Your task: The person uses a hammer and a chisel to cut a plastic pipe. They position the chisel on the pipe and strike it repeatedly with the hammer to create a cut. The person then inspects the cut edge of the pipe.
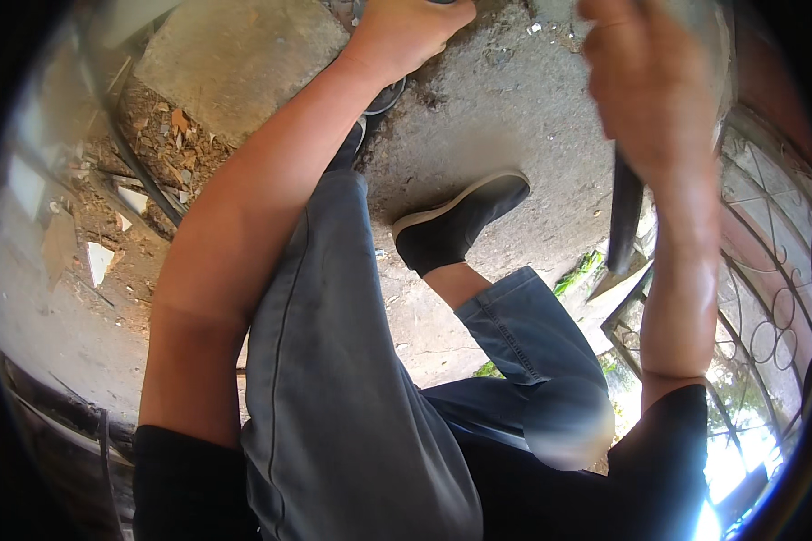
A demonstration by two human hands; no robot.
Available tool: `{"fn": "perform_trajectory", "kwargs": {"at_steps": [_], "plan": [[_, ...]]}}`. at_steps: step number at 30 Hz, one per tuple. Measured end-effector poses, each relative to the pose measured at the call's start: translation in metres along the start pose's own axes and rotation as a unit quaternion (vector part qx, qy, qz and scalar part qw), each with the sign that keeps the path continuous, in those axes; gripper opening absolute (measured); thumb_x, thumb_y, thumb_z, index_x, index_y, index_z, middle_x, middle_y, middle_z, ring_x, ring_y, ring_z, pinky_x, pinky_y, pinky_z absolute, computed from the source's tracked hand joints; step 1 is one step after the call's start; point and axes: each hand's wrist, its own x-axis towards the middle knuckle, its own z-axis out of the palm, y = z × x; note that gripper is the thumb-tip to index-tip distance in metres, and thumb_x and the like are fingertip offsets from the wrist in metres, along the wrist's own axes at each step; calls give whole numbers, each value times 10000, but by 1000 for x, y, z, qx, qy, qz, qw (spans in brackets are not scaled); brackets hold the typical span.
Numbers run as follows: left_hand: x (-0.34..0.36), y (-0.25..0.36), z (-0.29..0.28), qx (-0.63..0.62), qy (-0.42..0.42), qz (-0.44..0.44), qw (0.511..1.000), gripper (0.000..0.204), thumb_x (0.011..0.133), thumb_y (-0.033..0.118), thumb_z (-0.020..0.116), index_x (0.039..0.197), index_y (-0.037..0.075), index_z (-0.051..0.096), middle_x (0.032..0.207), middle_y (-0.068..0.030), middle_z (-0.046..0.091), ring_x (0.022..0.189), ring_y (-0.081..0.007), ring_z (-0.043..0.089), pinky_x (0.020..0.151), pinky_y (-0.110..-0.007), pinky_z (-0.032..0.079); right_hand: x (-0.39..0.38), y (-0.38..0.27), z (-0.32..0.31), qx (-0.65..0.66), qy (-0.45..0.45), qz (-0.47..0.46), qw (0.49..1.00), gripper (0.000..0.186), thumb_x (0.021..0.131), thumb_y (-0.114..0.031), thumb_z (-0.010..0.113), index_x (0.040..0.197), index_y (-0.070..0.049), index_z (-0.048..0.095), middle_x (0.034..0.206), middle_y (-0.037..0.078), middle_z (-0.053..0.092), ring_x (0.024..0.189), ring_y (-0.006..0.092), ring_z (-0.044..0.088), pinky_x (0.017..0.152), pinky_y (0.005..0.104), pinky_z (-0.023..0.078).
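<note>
My left hand (406, 36) is raised to the top edge, fingers curled round a small dark object that is mostly out of view. Just below it is a partly hidden grey, rounded object (390, 96) on the ground. My right hand (641, 90), blurred by motion at upper right, grips a long dark tool handle (626, 230) that points down toward me. The tool's other end is out of view. My legs are bent beneath me, with a dark shoe (433, 234) on the concrete ground (478, 108).
A stone slab (235, 50), rubble (176, 144), broken white pieces (100, 263) and a black hose (144, 171) lie at the left. A curled-iron railing (767, 307) runs along the right. Small green weeds (577, 270) grow near the concrete's edge.
</note>
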Motion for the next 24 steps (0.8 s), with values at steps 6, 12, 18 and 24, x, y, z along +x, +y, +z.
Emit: {"fn": "perform_trajectory", "kwargs": {"at_steps": [6, 12, 18, 24], "plan": [[3, -9, -5, 25, -7, 24, 999, 327, 872, 239, 724, 642, 40, 603, 531, -45, 578, 483, -134, 562, 456, -318, 414, 13, -7, -2, 10, 14, 73, 997, 346, 1040, -332, 580, 854, -41, 575, 569, -24, 477, 434, 68, 438, 395, 244, 338], [5, -2, -2, 13, -24, 17, 999, 316, 876, 247, 705, 657, 34, 620, 543, -51, 594, 490, -137, 570, 481, -339, 434, 9, -25, -19, 3, 120, -19, 993, 351, 1073, -321, 517, 860, -45, 560, 527, -43, 435, 368, 55, 366, 328, 216, 285], [7, -7, 6, 52, -52, 94, 993, 263, 880, 212, 695, 690, 41, 632, 570, -42, 606, 525, -135, 584, 507, -340, 453, -13, -6, 7, -44, 47, 91, 994, 316, 1055, -289, 540, 882, -29, 588, 577, -19, 486, 446, 79, 436, 401, 255, 351], [8, -6, 3, 52, -78, 54, 994, 222, 888, 212, 689, 763, 32, 650, 610, -49, 625, 548, -132, 591, 525, -343, 465, -7, -16, -10, -3, 38, 164, 986, 313, 1057, -283, 536, 869, -37, 587, 570, -22, 484, 442, 78, 442, 410, 245, 381]]}}
